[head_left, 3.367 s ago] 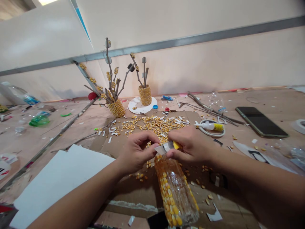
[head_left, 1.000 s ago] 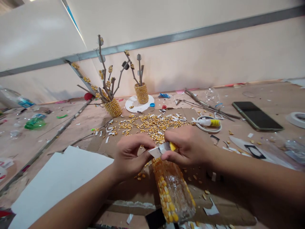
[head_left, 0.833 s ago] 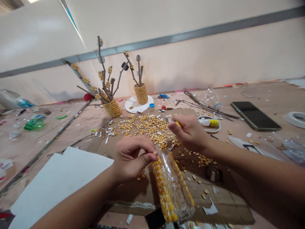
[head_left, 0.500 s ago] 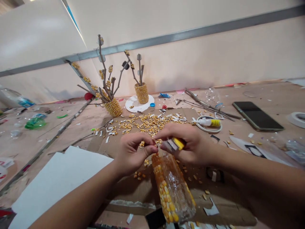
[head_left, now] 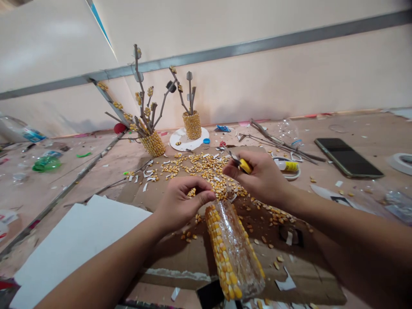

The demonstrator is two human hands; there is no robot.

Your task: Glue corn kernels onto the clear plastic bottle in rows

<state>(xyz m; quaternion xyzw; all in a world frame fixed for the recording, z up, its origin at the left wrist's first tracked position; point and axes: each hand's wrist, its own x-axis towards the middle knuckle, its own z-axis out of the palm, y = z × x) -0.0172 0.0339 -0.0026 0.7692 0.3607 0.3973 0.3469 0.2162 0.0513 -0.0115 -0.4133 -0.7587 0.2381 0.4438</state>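
Observation:
A clear plastic bottle [head_left: 233,242] lies toward me on the cardboard, with rows of yellow corn kernels [head_left: 225,262] stuck along its sides and a bare strip between them. At its far end, my left hand [head_left: 185,201] has thumb and index finger pinched together; whatever is between them is too small to name. My right hand [head_left: 260,176] is closed around a yellow-and-black-handled tool [head_left: 245,166], its thin metal end pointing up and left over the kernels. Loose corn kernels [head_left: 206,165] spread across the cardboard [head_left: 180,257] beyond both hands.
Behind stand two kernel-covered pots [head_left: 153,143] with twigs, one on a white disc [head_left: 180,140]. White paper [head_left: 80,240] lies at left. A glue bottle [head_left: 286,165], twigs [head_left: 273,139], a phone [head_left: 347,156] and a tape roll [head_left: 402,162] lie at right.
My right hand has moved away from my left, to the right and slightly farther out, carrying the yellow-handled tool. My left hand stays pinched near the bottle's far end.

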